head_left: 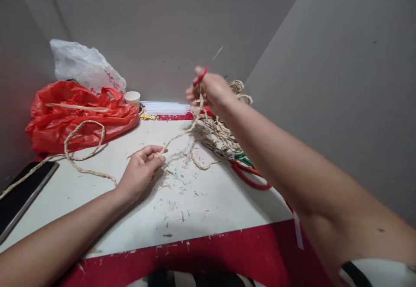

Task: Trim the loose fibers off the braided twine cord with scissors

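A braided straw cord (180,135) runs between my two hands above the white table top. My left hand (141,170) pinches it between thumb and fingers near the middle of the table. Farther away and raised, my right hand (209,88) is closed on red-handled scissors (200,77), whose blades point up and away; the cord hangs by its fingers, which are blurred. More of the cord lies in a loop (85,171) to the left of my left hand. Beneath my right hand sits a tangled heap of cord (221,135).
A red plastic bag (81,122), a clear bag (84,63) and a paper cup (132,97) stand at the back left. A dark tablet (26,191) lies left. Clear sticks (165,108) lie at the back. Red tubing (250,181) is on the right. Straw scraps dot the table (221,204).
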`<state>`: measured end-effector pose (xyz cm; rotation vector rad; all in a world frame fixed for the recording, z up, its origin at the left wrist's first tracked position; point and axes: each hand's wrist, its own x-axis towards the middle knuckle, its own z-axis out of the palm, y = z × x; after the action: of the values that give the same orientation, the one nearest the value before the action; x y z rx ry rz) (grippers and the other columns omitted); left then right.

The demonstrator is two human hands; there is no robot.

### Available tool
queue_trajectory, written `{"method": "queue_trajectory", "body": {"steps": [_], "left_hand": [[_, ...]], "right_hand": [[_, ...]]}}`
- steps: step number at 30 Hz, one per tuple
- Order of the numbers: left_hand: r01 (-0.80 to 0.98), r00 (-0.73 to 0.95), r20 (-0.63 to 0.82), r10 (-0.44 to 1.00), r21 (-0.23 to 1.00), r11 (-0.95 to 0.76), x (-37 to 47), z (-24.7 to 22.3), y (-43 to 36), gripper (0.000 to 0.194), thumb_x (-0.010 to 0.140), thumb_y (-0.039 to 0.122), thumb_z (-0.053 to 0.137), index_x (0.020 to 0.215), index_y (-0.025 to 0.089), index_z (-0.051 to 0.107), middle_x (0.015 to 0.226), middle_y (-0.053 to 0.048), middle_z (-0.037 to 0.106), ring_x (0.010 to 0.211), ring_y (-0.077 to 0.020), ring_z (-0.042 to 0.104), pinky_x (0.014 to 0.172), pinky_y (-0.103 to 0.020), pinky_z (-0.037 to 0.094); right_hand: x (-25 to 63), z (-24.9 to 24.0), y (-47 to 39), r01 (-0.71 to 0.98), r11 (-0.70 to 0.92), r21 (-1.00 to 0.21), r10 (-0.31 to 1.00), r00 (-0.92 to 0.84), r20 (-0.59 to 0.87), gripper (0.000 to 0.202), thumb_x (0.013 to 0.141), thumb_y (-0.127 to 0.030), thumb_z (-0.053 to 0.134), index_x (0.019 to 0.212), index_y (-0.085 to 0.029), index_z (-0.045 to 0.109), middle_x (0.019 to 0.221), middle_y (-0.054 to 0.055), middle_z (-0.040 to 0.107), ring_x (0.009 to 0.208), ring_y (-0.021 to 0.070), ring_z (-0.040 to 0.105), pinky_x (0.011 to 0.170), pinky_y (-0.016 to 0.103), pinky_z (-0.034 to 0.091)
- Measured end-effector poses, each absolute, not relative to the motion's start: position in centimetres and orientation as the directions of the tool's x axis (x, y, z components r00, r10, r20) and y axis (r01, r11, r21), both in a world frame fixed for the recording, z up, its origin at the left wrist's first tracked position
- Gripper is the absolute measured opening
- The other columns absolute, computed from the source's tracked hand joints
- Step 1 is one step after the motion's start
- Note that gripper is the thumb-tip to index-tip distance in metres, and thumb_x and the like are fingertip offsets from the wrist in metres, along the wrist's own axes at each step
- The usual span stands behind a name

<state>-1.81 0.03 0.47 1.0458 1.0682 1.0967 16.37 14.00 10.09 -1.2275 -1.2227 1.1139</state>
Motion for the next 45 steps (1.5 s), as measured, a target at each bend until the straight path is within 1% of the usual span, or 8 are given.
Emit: {"method": "queue_trajectory", "body": {"steps": [2, 7, 12, 16, 22, 32, 39, 45], "left_hand": [[-0.206, 0.225, -0.193, 0.955, 0.949, 0.240, -1.7, 0.2, 0.1, 0.019, 0.076, 0.019, 0.064, 0.093, 0.014, 0.057, 0.052, 0.007, 0.043, 0.041, -0.0039, 0.028, 0.040, -0.019, 0.017], [-0.234, 0.350, -0.256, 0.901, 0.907, 0.349, -1.7, -0.3, 0.5, 0.013, 0.080, 0.016, 0.058, 0.092, 0.012, 0.059, 0.071, -0.003, 0.061, 0.042, -0.0041, 0.038, 0.041, -0.019, 0.027], [-0.234, 0.385, -0.312, 0.869, 0.878, 0.418, -1.4, -0.3, 0.5, 0.017, 0.082, 0.013, 0.057, 0.099, 0.012, 0.057, 0.082, -0.007, 0.068, 0.042, -0.0052, 0.043, 0.045, -0.022, 0.037], [-0.237, 0.395, -0.383, 0.835, 0.836, 0.495, -0.7, 0.0, 0.1, 0.009, 0.082, 0.010, 0.057, 0.091, 0.012, 0.056, 0.086, -0.010, 0.069, 0.043, -0.0048, 0.044, 0.044, -0.021, 0.037], [-0.245, 0.411, -0.473, 0.779, 0.766, 0.594, -0.4, 1.1, -1.7, 0.007, 0.082, 0.011, 0.059, 0.087, 0.014, 0.056, 0.062, -0.001, 0.060, 0.039, -0.0025, 0.034, 0.039, -0.015, 0.024], [-0.349, 0.455, -0.485, 0.747, 0.675, 0.650, 0.1, -0.8, -4.0, 0.015, 0.079, 0.010, 0.064, 0.093, 0.009, 0.065, 0.072, -0.004, 0.062, 0.044, -0.0017, 0.037, 0.043, -0.016, 0.027], [-0.359, 0.498, -0.459, 0.736, 0.663, 0.657, -0.2, -1.3, -3.7, 0.014, 0.082, 0.012, 0.061, 0.096, 0.013, 0.063, 0.078, -0.007, 0.069, 0.045, -0.0057, 0.047, 0.045, -0.019, 0.035], [-0.350, 0.510, -0.464, 0.724, 0.657, 0.668, -0.3, -1.2, -3.6, 0.009, 0.081, 0.013, 0.064, 0.089, 0.014, 0.061, 0.077, -0.007, 0.071, 0.046, -0.0060, 0.048, 0.045, -0.018, 0.035]], "right_hand": [[18.2, 7.3, 14.0, 0.208, -0.104, -0.973, 0.994, 0.066, -0.092, 0.025, 0.093, -0.041, 0.050, 0.079, -0.020, 0.050, 0.053, -0.003, 0.053, 0.047, 0.0115, 0.055, 0.049, 0.024, 0.043], [23.9, 4.3, 11.3, 0.389, -0.200, -0.899, 0.977, 0.153, -0.151, 0.017, 0.088, -0.036, 0.059, 0.083, -0.020, 0.056, 0.051, -0.001, 0.058, 0.046, 0.0174, 0.060, 0.046, 0.028, 0.047], [27.4, 5.7, 4.8, 0.255, -0.062, -0.965, 0.985, 0.171, -0.018, 0.017, 0.088, -0.033, 0.057, 0.080, -0.018, 0.057, 0.051, 0.000, 0.059, 0.044, 0.0114, 0.056, 0.047, 0.022, 0.046], [26.6, 5.2, -1.7, 0.343, -0.042, -0.938, 0.990, -0.114, -0.086, 0.034, 0.078, -0.051, 0.065, 0.069, -0.020, 0.056, 0.051, 0.000, 0.057, 0.044, 0.0107, 0.051, 0.043, 0.021, 0.040], [23.1, 1.3, -6.8, 0.549, 0.175, -0.817, 0.855, -0.496, -0.151, 0.034, 0.084, -0.039, 0.056, 0.060, -0.020, 0.040, 0.052, -0.006, 0.038, 0.048, 0.0080, 0.031, 0.044, 0.020, 0.029], [22.7, -2.5, -6.7, 0.746, 0.504, -0.437, 0.831, -0.556, 0.010, 0.017, 0.083, -0.025, 0.053, 0.067, -0.020, 0.053, 0.053, -0.003, 0.056, 0.046, 0.0103, 0.045, 0.049, 0.024, 0.024], [23.5, -1.6, -6.6, 0.716, 0.451, -0.533, 0.820, -0.569, -0.069, 0.014, 0.081, -0.020, 0.052, 0.067, -0.020, 0.053, 0.057, -0.003, 0.055, 0.050, 0.0097, 0.045, 0.052, 0.022, 0.028], [23.3, -2.0, -6.5, 0.764, 0.484, -0.427, 0.836, -0.548, -0.035, 0.015, 0.081, -0.027, 0.054, 0.067, -0.020, 0.052, 0.057, -0.002, 0.057, 0.051, 0.0115, 0.047, 0.052, 0.026, 0.025]]}}
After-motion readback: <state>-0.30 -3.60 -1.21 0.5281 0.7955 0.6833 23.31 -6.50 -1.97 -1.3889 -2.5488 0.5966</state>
